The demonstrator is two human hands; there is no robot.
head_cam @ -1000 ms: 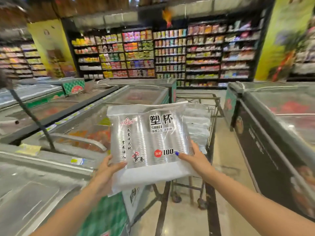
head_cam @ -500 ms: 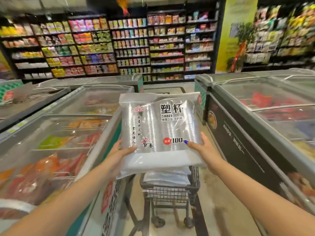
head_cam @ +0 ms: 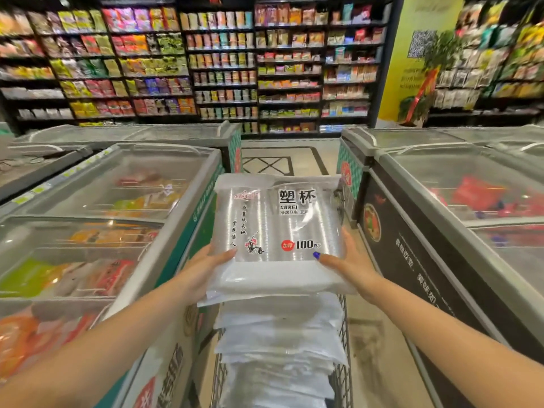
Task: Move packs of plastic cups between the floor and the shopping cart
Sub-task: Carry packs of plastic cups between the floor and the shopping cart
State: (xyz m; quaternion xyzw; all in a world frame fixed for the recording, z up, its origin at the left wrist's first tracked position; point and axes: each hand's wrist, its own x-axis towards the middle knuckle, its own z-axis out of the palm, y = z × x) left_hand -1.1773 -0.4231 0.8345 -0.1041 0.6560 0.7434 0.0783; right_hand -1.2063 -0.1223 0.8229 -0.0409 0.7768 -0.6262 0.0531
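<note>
I hold a clear pack of plastic cups (head_cam: 279, 228) with black lettering and a red "100 pcs" mark, flat in front of me above the shopping cart (head_cam: 341, 375). My left hand (head_cam: 203, 269) grips its lower left edge, thumb on top. My right hand (head_cam: 347, 263) grips the lower right edge, thumb with a blue nail on the front. Below the pack, several more packs of cups (head_cam: 279, 340) lie stacked in the cart's wire basket.
A chest freezer with glass lids (head_cam: 117, 219) runs along the left of the cart, another freezer (head_cam: 459, 201) along the right. The narrow aisle floor (head_cam: 279, 163) leads ahead to tall shelves of packaged goods (head_cam: 223, 63).
The view has swung left to right and now faces straight down the aisle. The pack, held in both hands, now hangs directly over the cart's stack.
</note>
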